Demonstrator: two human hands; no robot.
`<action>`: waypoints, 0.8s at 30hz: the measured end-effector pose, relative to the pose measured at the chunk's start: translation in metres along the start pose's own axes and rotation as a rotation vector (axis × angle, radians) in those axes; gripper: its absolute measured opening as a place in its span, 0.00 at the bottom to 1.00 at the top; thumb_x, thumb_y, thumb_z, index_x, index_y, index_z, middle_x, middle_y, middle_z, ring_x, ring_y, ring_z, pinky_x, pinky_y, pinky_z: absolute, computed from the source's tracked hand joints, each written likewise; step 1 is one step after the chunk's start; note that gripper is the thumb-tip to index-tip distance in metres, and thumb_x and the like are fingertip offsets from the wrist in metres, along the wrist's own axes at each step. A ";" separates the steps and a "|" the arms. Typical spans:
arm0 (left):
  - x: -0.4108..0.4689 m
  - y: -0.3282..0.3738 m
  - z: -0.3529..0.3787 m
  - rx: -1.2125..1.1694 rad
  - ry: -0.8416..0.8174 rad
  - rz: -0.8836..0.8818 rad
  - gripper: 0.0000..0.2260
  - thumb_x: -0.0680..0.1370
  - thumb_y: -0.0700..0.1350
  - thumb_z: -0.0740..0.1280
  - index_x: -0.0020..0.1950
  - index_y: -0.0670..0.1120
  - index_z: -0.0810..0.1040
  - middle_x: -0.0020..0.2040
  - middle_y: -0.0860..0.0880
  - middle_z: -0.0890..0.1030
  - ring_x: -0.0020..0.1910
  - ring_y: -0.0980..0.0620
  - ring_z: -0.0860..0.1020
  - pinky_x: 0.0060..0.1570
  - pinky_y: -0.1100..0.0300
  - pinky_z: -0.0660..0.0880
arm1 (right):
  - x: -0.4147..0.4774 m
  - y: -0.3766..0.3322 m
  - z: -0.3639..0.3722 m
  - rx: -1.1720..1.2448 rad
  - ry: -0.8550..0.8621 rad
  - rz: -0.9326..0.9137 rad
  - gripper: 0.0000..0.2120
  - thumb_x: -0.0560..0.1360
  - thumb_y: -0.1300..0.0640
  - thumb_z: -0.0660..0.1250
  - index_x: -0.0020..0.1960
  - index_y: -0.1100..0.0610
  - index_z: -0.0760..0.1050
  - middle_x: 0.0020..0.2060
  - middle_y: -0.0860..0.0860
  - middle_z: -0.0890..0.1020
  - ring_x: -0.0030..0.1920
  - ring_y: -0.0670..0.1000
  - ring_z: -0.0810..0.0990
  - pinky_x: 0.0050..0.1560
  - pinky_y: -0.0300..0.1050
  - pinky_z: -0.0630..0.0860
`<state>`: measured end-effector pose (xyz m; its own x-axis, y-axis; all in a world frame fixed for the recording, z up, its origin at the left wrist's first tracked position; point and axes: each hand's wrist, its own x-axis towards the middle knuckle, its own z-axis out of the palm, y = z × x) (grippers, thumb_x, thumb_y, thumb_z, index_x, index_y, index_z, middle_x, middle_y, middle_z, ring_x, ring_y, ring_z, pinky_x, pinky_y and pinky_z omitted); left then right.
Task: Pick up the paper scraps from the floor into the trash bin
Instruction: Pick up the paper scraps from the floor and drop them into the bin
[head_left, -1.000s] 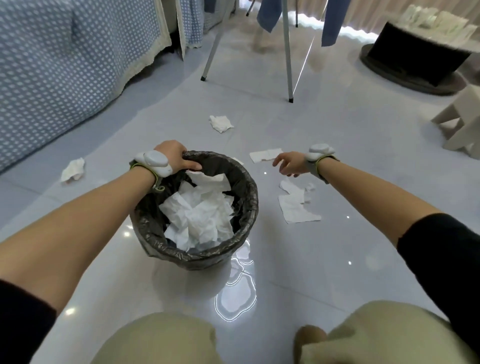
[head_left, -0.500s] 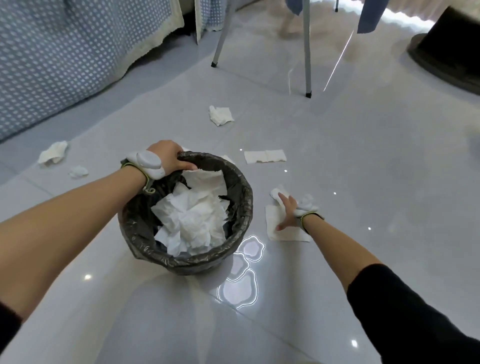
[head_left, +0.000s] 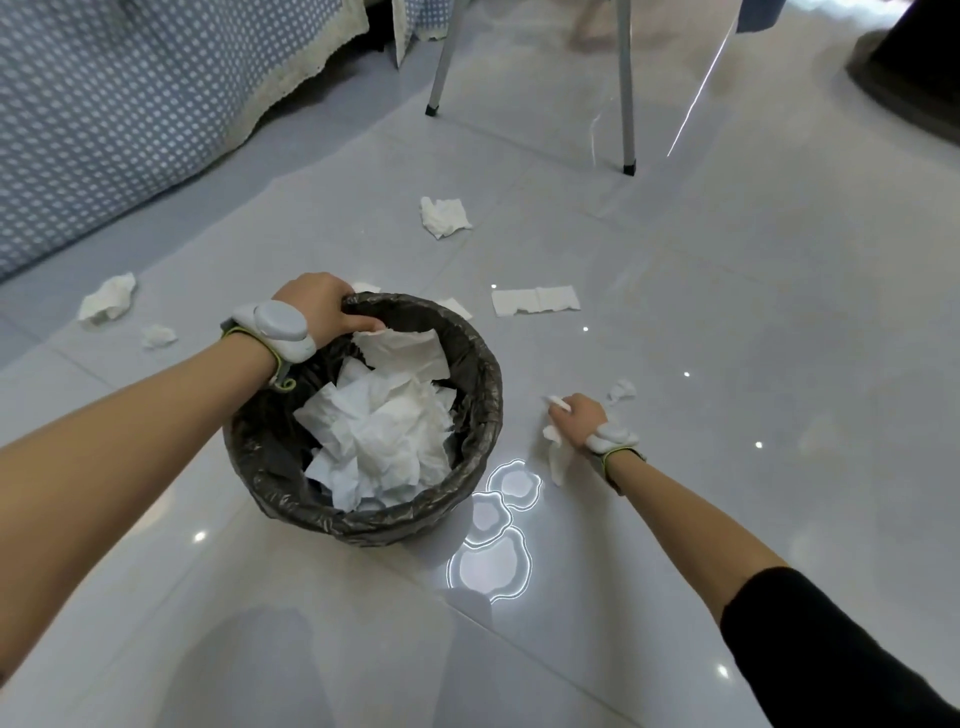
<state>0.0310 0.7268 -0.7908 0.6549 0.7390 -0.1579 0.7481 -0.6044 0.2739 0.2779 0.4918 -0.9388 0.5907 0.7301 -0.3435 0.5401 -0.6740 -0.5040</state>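
A round trash bin (head_left: 480, 410) lined with a black bag stands on the grey tiled floor, with white crumpled paper (head_left: 384, 421) heaped inside. My left hand (head_left: 317, 306) grips the bin's far left rim. To the right of the bin, my right hand (head_left: 576, 418) is low at the floor, fingers curled round a white paper scrap (head_left: 557, 457) that hangs out below the fist. A small scrap (head_left: 622, 389) lies just beyond that hand. Other scraps lie on the floor: a flat strip (head_left: 535, 300), a crumpled one (head_left: 444, 217) farther off, and two (head_left: 108, 304) at the left.
A bed with a blue dotted cover (head_left: 119, 104) fills the upper left. Two metal rack legs (head_left: 627, 104) stand on the floor at the back. A dark round base (head_left: 909, 78) is at the upper right. Light glare (head_left: 491, 545) shines on the tiles in front of the bin.
My right hand went down from beside the bin's rim to the floor and closed on the flat scrap, gathering it up. My left hand stayed on the rim. The view tilted downward.
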 end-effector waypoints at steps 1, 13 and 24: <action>0.001 0.000 0.000 -0.001 0.000 0.000 0.22 0.72 0.57 0.70 0.33 0.40 0.69 0.28 0.44 0.70 0.32 0.45 0.70 0.29 0.57 0.59 | 0.004 0.005 -0.003 0.045 0.074 0.011 0.19 0.74 0.50 0.60 0.27 0.57 0.66 0.29 0.54 0.74 0.36 0.56 0.73 0.39 0.45 0.69; 0.002 0.000 0.004 0.019 0.006 -0.011 0.24 0.72 0.58 0.69 0.27 0.44 0.64 0.25 0.47 0.68 0.26 0.48 0.67 0.27 0.59 0.60 | 0.009 0.049 -0.009 0.077 0.048 0.207 0.25 0.75 0.68 0.61 0.71 0.60 0.62 0.69 0.59 0.67 0.67 0.60 0.68 0.66 0.50 0.66; 0.000 0.001 0.005 0.036 0.007 -0.001 0.21 0.73 0.59 0.68 0.34 0.41 0.72 0.28 0.47 0.71 0.32 0.45 0.72 0.27 0.60 0.61 | -0.010 0.050 0.001 -0.099 0.055 0.176 0.16 0.76 0.65 0.58 0.63 0.64 0.71 0.63 0.60 0.72 0.63 0.60 0.72 0.62 0.51 0.70</action>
<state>0.0325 0.7252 -0.7949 0.6534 0.7418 -0.1512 0.7523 -0.6139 0.2390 0.2980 0.4506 -0.9614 0.7114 0.5948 -0.3744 0.4804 -0.8004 -0.3586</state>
